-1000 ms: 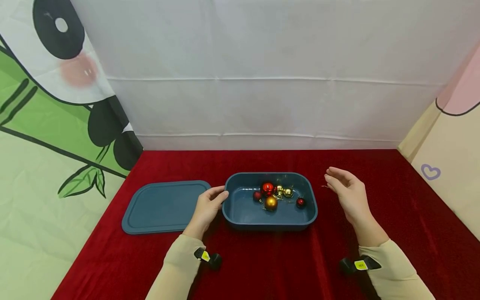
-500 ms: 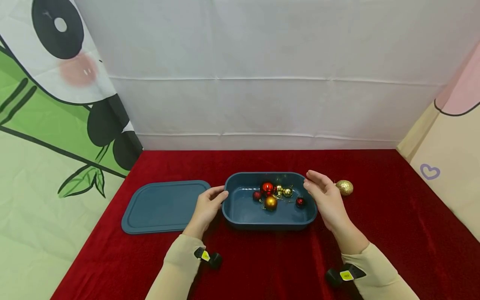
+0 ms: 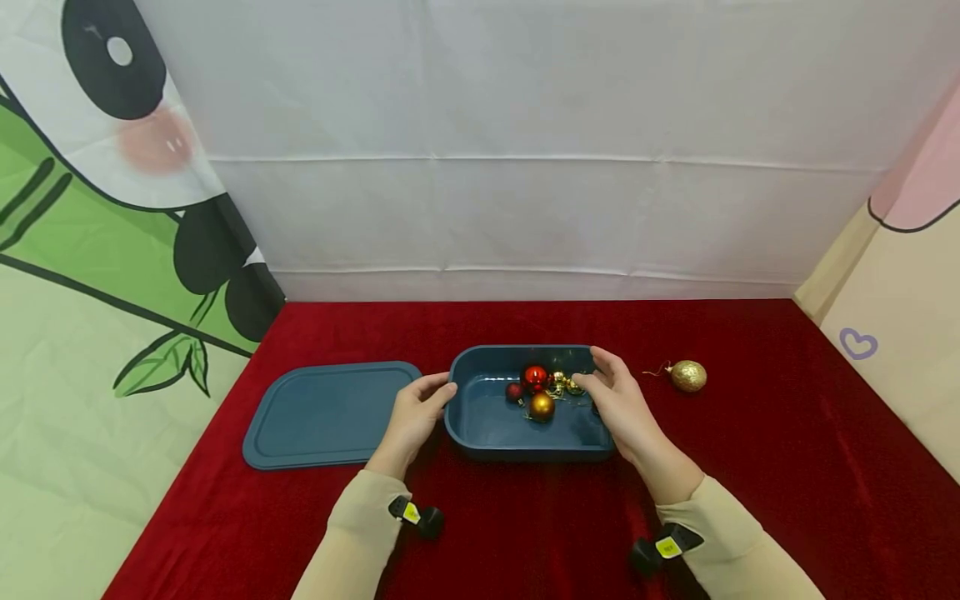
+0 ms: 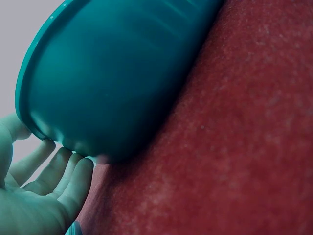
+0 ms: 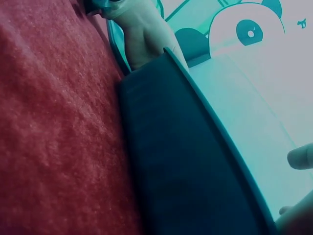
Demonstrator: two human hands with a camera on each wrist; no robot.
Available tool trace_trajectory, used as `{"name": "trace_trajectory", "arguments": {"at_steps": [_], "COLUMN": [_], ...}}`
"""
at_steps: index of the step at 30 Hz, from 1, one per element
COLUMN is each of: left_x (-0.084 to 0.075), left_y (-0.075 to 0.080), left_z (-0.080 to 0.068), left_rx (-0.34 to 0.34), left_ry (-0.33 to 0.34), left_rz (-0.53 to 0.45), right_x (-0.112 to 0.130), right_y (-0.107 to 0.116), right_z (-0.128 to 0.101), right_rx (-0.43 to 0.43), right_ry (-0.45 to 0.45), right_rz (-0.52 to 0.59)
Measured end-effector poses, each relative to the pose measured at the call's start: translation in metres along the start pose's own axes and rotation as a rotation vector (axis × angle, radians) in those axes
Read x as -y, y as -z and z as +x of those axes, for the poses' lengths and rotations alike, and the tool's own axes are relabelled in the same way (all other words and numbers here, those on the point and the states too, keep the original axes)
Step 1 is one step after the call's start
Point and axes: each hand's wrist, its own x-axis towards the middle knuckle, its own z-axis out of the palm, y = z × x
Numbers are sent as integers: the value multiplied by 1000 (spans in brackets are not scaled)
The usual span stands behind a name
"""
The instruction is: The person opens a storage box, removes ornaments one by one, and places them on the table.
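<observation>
A blue rectangular box (image 3: 525, 455) stands on the red cloth. My left hand (image 3: 411, 412) grips its left end, thumb at the rim and fingers against the outer wall (image 4: 98, 88). Inside lie a shiny red bauble (image 3: 534, 377), an orange-gold bauble (image 3: 542, 407), a small dark red bauble (image 3: 514, 392) and small gold ornaments (image 3: 558, 380). My right hand (image 3: 628, 415) reaches over the box's right end, fingers apart, thumb tip close to the small gold ornaments. It hides that corner of the box. In the right wrist view, a fingertip (image 5: 301, 157) shows beyond the rim.
A flat blue lid (image 3: 330, 415) lies on the cloth left of the box. To the right, a glittery gold bauble (image 3: 687, 376) with a thin string rests on the red cloth (image 3: 780, 433). A white curtain (image 3: 540, 217) hangs behind the table.
My right hand has moved left from the right side of the cloth to over the box, leaving the glittery gold bauble in view on the cloth. The left hand has stayed at the box.
</observation>
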Motion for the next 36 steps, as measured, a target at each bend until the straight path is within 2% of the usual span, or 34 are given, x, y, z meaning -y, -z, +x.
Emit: {"name": "trace_trajectory", "arguments": {"at_steps": [3, 10, 17, 36], "left_x": [-5, -31, 1, 0], "left_y": [1, 0, -1, 1], "left_z": [-3, -23, -1, -2], "left_rx": [8, 14, -12, -10], "left_ry": [13, 3, -13, -6], "left_rz": [-8, 9, 7, 0], "right_x": [0, -3, -13, -18], "right_y": [-1, -3, -6, -14], "right_z": [5, 16, 27, 43], "right_rx": [7, 9, 35, 41], "right_ry": [-39, -84, -89, -52], "right_rz": [-32, -72, -123, -442]}}
